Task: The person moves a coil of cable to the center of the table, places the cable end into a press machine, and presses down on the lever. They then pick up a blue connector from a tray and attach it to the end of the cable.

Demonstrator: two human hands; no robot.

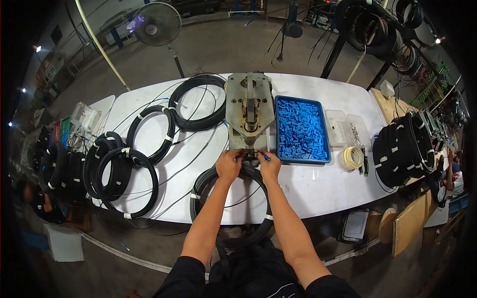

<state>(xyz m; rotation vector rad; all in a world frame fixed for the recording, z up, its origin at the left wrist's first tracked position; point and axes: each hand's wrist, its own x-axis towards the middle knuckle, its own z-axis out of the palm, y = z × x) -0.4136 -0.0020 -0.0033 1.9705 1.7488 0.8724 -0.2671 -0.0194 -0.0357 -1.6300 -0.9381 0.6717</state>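
Both my hands are at the front of a metal bench press [250, 107], one on each side of its lower tip. The fingers of my left hand [229, 166] are pinched together at the press; what they hold is too small to make out. In my right hand [270, 168] a small blue plastic piece [267, 158] shows between the fingers, which are also close to the press tip. Under my forearms lies a coil of black cable [197, 191], with white tape bands, partly over the table's front edge.
A blue tray [303, 161] of small blue pieces stands right of the press. Beyond it are clear plastic boxes [356, 130], a tape roll [352, 158] and green-handled pliers [365, 166]. Black cable coils [155, 171] lie left; more coils [403, 149] stack far right. A fan [156, 25] stands behind.
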